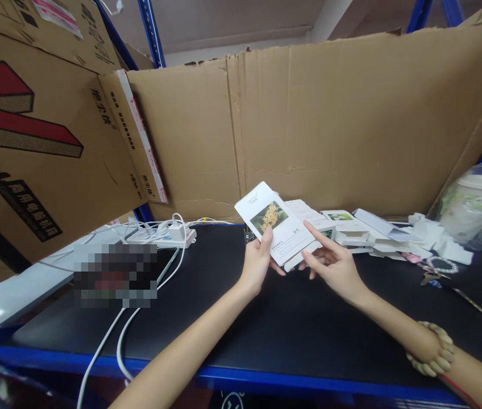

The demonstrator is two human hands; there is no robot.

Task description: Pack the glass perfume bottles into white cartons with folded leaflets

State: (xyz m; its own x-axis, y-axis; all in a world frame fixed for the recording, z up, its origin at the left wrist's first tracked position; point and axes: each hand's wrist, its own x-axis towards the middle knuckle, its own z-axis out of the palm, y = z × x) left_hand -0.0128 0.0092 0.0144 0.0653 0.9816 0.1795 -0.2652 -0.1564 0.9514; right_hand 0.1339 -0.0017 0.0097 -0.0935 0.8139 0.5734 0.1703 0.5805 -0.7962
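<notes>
Though half-open, right fingers on box.

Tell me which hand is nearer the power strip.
Left. Your left hand, holding the flower-printed box, is right of the power strip; your right hand, at the box's lower end, is farther right.

Forearms are converging; the left hand is gripping, thumb uppermost; the right hand is extending its index finger.
</notes>
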